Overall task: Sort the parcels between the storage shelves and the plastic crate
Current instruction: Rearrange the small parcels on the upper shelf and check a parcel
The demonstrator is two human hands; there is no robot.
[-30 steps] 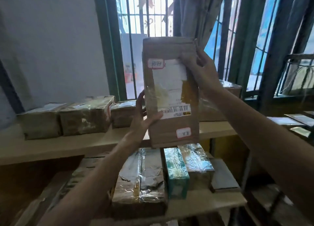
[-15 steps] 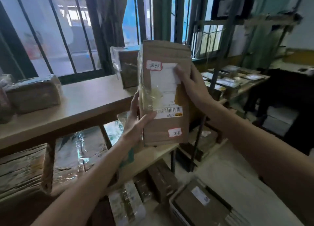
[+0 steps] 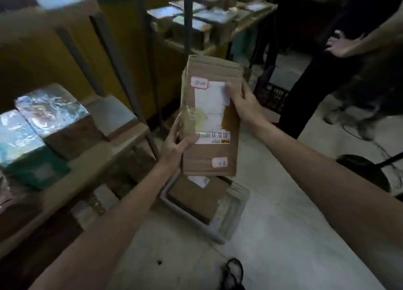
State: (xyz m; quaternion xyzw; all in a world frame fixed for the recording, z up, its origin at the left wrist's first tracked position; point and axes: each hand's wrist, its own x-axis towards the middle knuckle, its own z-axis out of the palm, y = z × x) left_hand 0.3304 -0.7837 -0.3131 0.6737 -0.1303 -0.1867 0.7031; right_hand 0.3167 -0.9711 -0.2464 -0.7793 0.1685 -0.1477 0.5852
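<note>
Left hand [image 3: 174,146] grips the parcel [image 3: 202,159] at its lower left edge, thumb across the face. Right hand [image 3: 244,106] holds the upper right edge. Long axis runs away from the wrists. Plastic crate [image 3: 187,215] sits directly beneath both hands. Judgement: lowering straight down suffices, neither hand nearer.

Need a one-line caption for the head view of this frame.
A brown parcel held by the left hand and right hand over the plastic crate on the floor, beside the shelves.
</note>
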